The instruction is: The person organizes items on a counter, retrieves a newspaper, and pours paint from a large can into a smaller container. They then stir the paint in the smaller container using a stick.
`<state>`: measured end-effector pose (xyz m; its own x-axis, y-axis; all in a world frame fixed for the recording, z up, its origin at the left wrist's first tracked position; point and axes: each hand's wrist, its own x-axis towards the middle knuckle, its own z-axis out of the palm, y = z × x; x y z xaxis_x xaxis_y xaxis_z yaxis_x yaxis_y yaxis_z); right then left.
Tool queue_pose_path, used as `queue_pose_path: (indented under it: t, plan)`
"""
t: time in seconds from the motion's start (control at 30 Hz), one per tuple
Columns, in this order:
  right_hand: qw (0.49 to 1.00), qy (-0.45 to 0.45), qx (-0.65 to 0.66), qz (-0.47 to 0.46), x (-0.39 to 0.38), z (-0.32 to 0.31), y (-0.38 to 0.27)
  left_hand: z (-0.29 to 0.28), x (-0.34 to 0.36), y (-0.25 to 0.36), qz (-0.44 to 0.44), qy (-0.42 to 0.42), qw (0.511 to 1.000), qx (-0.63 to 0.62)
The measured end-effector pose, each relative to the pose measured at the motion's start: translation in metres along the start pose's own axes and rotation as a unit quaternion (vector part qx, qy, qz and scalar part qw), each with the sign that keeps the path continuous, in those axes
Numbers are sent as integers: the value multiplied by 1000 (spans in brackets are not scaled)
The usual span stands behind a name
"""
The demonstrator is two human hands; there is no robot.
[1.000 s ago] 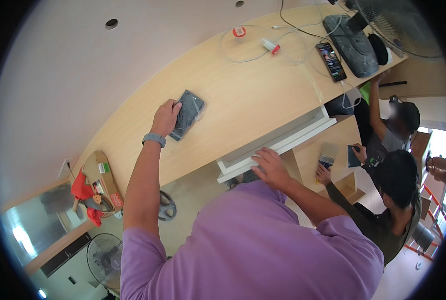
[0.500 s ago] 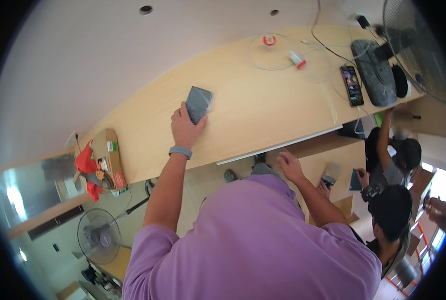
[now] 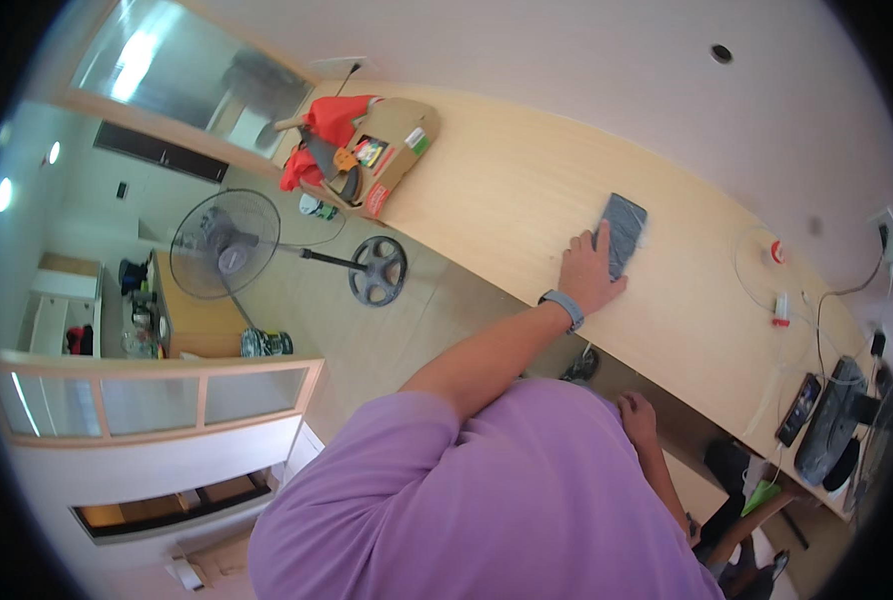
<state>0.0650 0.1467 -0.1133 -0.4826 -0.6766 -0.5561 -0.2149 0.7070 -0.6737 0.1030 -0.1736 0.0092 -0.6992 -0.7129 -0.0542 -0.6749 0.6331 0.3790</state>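
A dark grey, flat rectangular slab (image 3: 624, 232) with what looks like clear film at its edge lies on the light wood tabletop (image 3: 512, 190). My left hand (image 3: 589, 275) is on its near end, fingers along the left side and thumb by the lower right, closed around it. A grey band circles that wrist. Close to my body, beyond the table's near edge, my right hand (image 3: 639, 415) hangs low with its fingers loosely curled. Nothing shows in it.
On the table's left end sits a cardboard box (image 3: 404, 150) with red cloth and a handsaw (image 3: 322, 150). A standing fan (image 3: 225, 245) is on the floor. Cables, a phone (image 3: 799, 410) and a dark fan base (image 3: 829, 425) lie at the right. Another person's arm (image 3: 762, 525) shows lower right.
My view has swung left, so the table sits turned and further right. My left hand stays on the slab. My right hand has drawn in toward my body.
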Motion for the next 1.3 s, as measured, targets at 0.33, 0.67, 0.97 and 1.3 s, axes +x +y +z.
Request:
queue_pose_path:
  t: [0.33, 0.67, 0.97, 1.3]
  plan:
    - [997, -69, 19, 26, 8, -9, -48, -37, -55, -38, 65, 16, 991, -112]
    - [836, -237, -454, -198, 8, 90, 268, -71, -216, -156, -59, -71, 954, -286]
    - [848, -252, -458, -85, 7, 167, 150, -109, -277, -291, -70, -25, 937, -341]
    - [956, -167, -241, 23, -1, 231, -175, -67, -448, -477, -339, -53, 895, -286]
